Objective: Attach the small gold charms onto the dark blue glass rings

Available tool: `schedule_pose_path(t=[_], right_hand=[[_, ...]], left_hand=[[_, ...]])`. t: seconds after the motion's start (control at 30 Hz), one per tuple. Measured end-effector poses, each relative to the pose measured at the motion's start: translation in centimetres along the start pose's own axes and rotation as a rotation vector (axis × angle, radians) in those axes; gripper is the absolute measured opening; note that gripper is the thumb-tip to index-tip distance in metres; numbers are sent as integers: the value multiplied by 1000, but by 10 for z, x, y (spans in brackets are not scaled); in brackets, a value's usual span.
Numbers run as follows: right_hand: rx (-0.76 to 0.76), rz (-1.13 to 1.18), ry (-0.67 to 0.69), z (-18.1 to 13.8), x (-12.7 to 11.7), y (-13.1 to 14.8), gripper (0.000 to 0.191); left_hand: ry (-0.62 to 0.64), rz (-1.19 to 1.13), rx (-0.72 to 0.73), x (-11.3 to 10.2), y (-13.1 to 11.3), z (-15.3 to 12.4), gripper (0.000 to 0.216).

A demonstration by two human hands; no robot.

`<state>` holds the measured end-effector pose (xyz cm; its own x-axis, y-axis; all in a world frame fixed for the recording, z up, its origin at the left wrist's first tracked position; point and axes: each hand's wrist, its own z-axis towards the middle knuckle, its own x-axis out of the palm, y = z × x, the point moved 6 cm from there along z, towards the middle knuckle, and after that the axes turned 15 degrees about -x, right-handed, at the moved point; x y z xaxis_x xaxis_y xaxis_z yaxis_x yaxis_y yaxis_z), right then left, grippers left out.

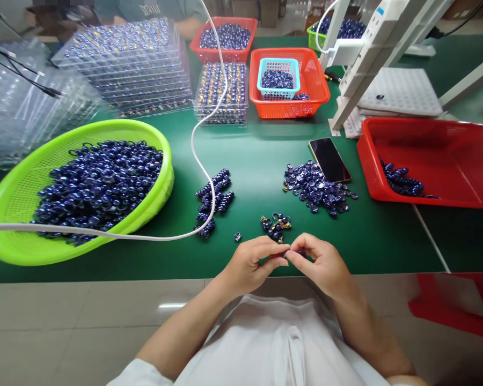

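My left hand [254, 261] and my right hand [321, 264] meet at the table's front edge, thumbs and forefingers pinched together. Between the fingertips is a small dark shiny piece [301, 253], mostly hidden, so its exact kind is unclear. Just beyond my hands lies a small cluster of dark blue ring-like pieces with gold bits [276, 225]. A single round cap [237, 236] rests left of it. Farther off to the right is a heap of dark blue caps [320, 187]. Rows of nested dark blue rings [213, 201] lie to the left.
A green basket [167, 182] full of dark rings stands left, crossed by a white cable [194, 142]. A phone [330, 160] touches the cap heap. A red tray [446, 161] is right. Stacked clear trays [145, 88] and an orange basket [322, 86] stand behind.
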<state>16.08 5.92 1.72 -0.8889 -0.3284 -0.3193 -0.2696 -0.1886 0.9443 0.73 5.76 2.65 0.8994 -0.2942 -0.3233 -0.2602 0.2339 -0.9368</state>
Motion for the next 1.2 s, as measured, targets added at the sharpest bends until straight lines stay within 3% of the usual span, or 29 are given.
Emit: schedule_pose_path(t=[0.23, 0.43, 0.73, 0.83, 1.03, 1.2], right_hand=[[-90, -145, -80, 5, 1, 10, 13], [-40, -81, -68, 5, 1, 2, 14], [-95, -168, -72, 4, 0, 9, 15], [-95, -113, -85, 5, 1, 6, 15], [-4, 270, -82, -1, 5, -14, 19], [-27, 264, -126, -7, 2, -18, 18]], left_hand=[[-35, -2, -56, -1, 2, -2, 31], [-62, -100, -187, 2, 7, -3, 27], [-69, -59, -130, 3, 4, -2, 27], [-72, -113, -238, 2, 6, -1, 25], [-94, -488, -639, 9, 23, -2, 28], [-124, -630, -770, 10, 28, 1, 26]])
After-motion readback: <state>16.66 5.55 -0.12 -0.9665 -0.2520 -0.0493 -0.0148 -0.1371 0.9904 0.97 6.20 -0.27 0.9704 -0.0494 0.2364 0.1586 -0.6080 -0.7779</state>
